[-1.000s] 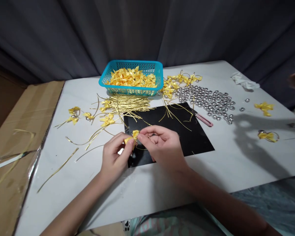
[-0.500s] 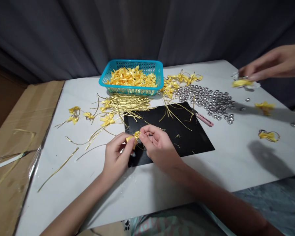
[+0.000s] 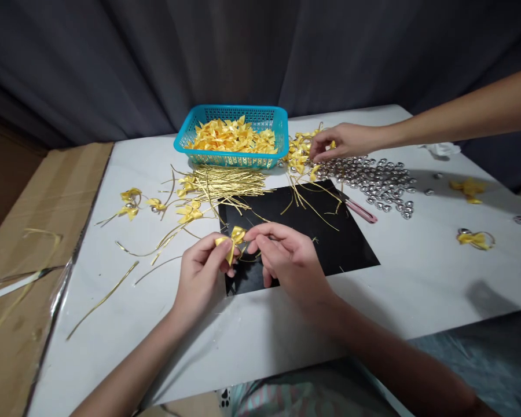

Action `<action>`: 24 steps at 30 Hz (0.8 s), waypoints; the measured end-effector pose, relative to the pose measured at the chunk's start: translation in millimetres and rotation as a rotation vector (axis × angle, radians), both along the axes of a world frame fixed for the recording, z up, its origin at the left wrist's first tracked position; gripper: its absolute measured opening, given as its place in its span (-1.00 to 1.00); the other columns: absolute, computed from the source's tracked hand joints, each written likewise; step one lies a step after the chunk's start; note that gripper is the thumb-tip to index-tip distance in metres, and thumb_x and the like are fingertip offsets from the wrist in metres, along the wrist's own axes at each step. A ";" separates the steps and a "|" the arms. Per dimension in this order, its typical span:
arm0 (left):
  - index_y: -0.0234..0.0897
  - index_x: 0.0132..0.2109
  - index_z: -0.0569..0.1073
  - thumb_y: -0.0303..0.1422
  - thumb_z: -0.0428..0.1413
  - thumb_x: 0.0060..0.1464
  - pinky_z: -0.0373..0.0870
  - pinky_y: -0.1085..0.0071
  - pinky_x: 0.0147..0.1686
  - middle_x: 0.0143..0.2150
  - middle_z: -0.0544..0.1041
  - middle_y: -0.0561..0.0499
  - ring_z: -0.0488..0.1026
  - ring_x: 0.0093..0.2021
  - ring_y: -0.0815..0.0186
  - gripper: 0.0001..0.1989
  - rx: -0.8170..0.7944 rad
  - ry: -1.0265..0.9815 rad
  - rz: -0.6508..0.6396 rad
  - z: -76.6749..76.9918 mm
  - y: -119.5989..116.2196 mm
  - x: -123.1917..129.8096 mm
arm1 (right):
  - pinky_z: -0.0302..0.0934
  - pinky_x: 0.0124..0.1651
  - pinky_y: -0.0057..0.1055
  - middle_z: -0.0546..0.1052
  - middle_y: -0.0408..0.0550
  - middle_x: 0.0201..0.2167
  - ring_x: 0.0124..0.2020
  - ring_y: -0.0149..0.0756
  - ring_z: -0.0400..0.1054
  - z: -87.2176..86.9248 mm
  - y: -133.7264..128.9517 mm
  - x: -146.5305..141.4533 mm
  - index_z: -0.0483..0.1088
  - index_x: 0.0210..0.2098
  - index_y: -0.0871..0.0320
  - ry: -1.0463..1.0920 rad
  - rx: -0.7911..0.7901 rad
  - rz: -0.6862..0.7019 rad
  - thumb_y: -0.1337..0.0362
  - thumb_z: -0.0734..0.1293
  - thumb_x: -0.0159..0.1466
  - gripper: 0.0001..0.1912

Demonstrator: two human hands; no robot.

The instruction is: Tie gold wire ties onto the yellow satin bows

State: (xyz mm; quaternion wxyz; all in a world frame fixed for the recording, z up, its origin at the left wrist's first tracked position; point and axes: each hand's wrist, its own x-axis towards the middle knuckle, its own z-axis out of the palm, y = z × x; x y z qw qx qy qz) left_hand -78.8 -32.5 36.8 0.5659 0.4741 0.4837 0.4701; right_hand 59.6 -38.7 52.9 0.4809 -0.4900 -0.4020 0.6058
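Observation:
My left hand (image 3: pixel 204 260) is closed, pinching a small yellow ribbon bow (image 3: pixel 232 240) between thumb and fingers. My right hand (image 3: pixel 286 255) meets the bow's right side with its fingertips pressed together, and a thin gold wire tie (image 3: pixel 243 250) shows just below. Both hands are over the near left part of a black mat (image 3: pixel 338 249). Beyond them lies a bundle of gold ties (image 3: pixel 230 184). Several loose yellow bows (image 3: pixel 190 212) with ties lie to the left.
A blue basket (image 3: pixel 282 130) of yellow bows stands at the back. Another person's hand (image 3: pixel 345 142) reaches from the right over bows beside a pile of silver beads (image 3: pixel 382 179). A pink cutter (image 3: pixel 362 210) rests at the mat's right edge. Cardboard (image 3: pixel 69 185) lies left.
The bow in my left hand has turned to show its front, and my right fingers have shifted. The other person's hand has moved left to the bows, leaving a white piece on the table.

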 end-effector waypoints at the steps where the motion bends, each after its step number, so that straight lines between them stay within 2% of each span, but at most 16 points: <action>1: -0.27 -0.52 0.43 -0.41 0.05 0.09 0.22 0.58 -0.57 -0.56 0.38 0.13 0.27 -0.61 0.50 -0.78 -0.012 -0.016 0.006 0.0 0.6 -0.2 | 0.06 -0.74 -0.63 0.35 -0.21 -0.54 -0.76 -0.64 0.02 -1.4 -2.0 1.4 0.36 -0.35 0.23 -0.017 0.025 -0.013 0.26 0.20 0.17 -0.83; 4: -0.28 -0.53 0.43 -0.41 0.06 0.07 0.21 0.59 -0.59 -0.59 0.37 0.13 0.24 -0.63 0.51 -0.77 -0.082 -0.090 0.015 -0.6 2.0 1.0 | 0.08 -0.71 -0.63 0.42 -0.17 -0.47 -0.75 -0.64 0.05 -5.8 -9.5 6.1 0.35 -0.26 0.20 -0.111 0.152 -0.056 0.28 0.17 0.23 -0.82; 6: -0.29 -0.54 0.43 -0.41 0.06 0.06 0.19 0.60 -0.63 -0.63 0.33 0.14 0.21 -0.66 0.52 -0.77 -0.145 -0.150 0.010 -1.2 2.4 2.5 | 0.04 -0.71 -0.63 0.46 -0.17 -0.44 -0.75 -0.63 0.07 -7.7 -14.6 8.6 0.26 -0.08 0.14 -0.184 0.236 -0.103 0.28 0.17 0.26 -0.77; 8: -0.30 -0.55 0.43 -0.40 0.07 0.04 0.19 0.62 -0.65 -0.66 0.30 0.15 0.19 -0.68 0.52 -0.77 -0.190 -0.193 0.002 -1.2 2.4 3.9 | 0.02 -0.71 -0.63 0.50 -0.16 -0.41 -0.74 -0.61 0.11 -8.2 -18.9 9.7 0.19 0.00 0.11 -0.272 0.295 -0.115 0.31 0.18 0.27 -0.70; 13: -0.32 -0.57 0.44 -0.38 0.11 -0.01 0.22 0.64 -0.69 -0.66 0.30 0.15 0.16 -0.68 0.53 -0.79 -0.223 -0.253 -0.001 1.7 1.6 6.3 | 0.16 -0.59 -0.60 0.52 -0.11 -0.50 -0.63 -0.51 0.32 -7.9 -23.9 8.1 0.36 -0.28 0.19 -0.484 0.415 -0.073 0.34 0.19 0.25 -0.87; 18: -0.33 -0.57 0.44 -0.40 0.11 -0.01 0.22 0.66 -0.70 -0.66 0.29 0.15 0.15 -0.68 0.54 -0.79 -0.229 -0.269 -0.016 2.2 1.8 6.8 | 0.20 -0.54 -0.57 0.52 -0.10 -0.54 -0.57 -0.44 0.40 -11.1 -23.7 7.3 0.38 -0.30 0.19 -0.570 0.451 -0.115 0.34 0.20 0.24 -0.87; 24: -0.32 -0.56 0.44 -0.39 0.10 0.01 0.22 0.66 -0.70 -0.67 0.27 0.15 0.16 -0.68 0.54 -0.78 -0.228 -0.267 -0.034 0.6 1.5 4.8 | 0.16 -0.56 -0.58 0.50 -0.10 -0.56 -0.59 -0.46 0.38 -10.1 -22.0 8.4 0.36 -0.33 0.21 -0.590 0.482 -0.123 0.36 0.18 0.24 -0.87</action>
